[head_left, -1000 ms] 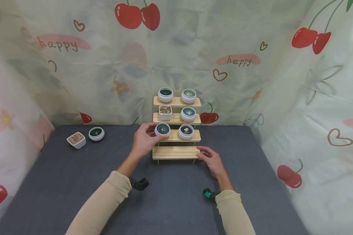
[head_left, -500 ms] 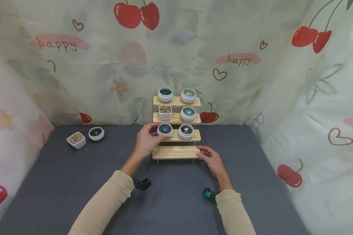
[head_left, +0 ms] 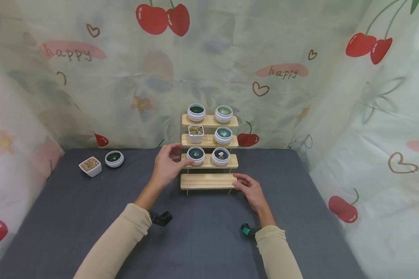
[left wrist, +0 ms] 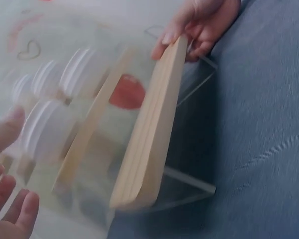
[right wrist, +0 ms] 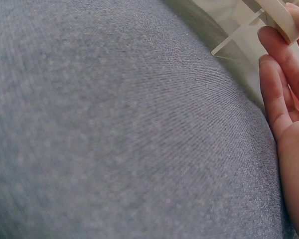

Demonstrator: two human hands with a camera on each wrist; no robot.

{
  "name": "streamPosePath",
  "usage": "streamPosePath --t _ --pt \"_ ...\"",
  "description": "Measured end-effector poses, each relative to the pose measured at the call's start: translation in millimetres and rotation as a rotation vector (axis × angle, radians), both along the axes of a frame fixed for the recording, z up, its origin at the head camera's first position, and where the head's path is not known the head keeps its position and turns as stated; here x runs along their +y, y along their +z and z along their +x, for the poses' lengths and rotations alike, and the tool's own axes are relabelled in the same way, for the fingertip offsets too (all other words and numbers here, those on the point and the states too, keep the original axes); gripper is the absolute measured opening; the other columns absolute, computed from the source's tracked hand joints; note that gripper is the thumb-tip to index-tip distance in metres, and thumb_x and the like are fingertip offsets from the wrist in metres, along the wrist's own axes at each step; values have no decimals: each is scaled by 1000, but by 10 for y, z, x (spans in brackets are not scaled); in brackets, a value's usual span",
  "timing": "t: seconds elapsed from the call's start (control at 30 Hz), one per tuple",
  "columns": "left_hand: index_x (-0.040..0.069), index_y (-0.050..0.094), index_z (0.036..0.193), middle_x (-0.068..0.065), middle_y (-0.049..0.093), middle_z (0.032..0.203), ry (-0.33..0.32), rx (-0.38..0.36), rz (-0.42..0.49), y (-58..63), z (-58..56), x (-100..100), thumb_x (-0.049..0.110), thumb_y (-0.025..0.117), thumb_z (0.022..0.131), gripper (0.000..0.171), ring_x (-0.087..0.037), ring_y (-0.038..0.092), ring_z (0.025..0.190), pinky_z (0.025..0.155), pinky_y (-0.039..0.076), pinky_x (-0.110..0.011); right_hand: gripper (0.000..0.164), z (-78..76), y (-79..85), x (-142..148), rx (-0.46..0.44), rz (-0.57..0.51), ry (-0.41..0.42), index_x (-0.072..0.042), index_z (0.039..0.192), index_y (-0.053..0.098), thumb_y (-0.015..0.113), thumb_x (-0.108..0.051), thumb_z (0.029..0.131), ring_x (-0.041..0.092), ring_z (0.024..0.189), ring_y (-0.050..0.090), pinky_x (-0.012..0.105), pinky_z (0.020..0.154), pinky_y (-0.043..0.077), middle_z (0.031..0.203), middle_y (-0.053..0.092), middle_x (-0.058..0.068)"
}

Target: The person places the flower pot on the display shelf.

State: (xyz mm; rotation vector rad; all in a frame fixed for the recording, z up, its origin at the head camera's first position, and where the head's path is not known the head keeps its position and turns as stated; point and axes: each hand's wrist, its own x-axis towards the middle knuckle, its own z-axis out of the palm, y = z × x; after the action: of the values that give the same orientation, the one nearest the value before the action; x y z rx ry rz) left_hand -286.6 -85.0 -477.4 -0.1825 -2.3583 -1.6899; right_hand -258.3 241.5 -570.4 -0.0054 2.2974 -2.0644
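Observation:
A tiered wooden display rack (head_left: 206, 181) with four boards on clear legs stands at the back of the table. On its second board from the bottom sit a small round white pot with dark green filling (head_left: 196, 153) and another with dark filling and a pale piece (head_left: 221, 154). My left hand (head_left: 165, 166) is just left of the green-filled pot, thumb and fingers spread apart, the thumb tip overlapping the pot's edge in the head view. My right hand (head_left: 253, 194) pinches the right end of the lowest board (left wrist: 152, 129), thumb on top and fingertips beneath.
Higher boards bear a square white pot (head_left: 196, 135) and round white pots (head_left: 224, 135). At the table's back left stand another square pot (head_left: 95, 170) and a round green-filled pot (head_left: 115, 163). A printed curtain (head_left: 209, 50) surrounds the dark table (head_left: 209, 240).
My left hand slid the green-filled pot slightly right on its board, then let go and drew back to the left. My right hand stays at the lowest board.

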Motion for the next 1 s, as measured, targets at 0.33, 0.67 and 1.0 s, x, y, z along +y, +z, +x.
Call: streamPosePath --t 0.33,0.67,1.0 --pt "10 58 139 -10 59 139 70 90 -22 42 -61 -507 35 90 78 74 -30 55 131 114 45 -49 45 9 18 15 -2 -2 -6 -5 132 65 78 -21 92 5 84 66 21 82 57 91 73 -11" --pt "10 53 146 -15 51 148 159 28 -127 19 -143 -1152 37 86 83 76 -36 46 141 117 39 -53 46 -8 15 6 -12 9 -14 -6 132 66 79 -22 91 6 84 67 22 82 58 91 74 -11" --pt "10 49 149 -19 47 150 290 -44 -228 -121 -175 -1552 32 86 84 78 -40 42 141 117 35 -58 48 -9 5 1 -32 3 -5 -6 134 64 78 -23 91 6 86 67 23 84 58 93 74 -12"
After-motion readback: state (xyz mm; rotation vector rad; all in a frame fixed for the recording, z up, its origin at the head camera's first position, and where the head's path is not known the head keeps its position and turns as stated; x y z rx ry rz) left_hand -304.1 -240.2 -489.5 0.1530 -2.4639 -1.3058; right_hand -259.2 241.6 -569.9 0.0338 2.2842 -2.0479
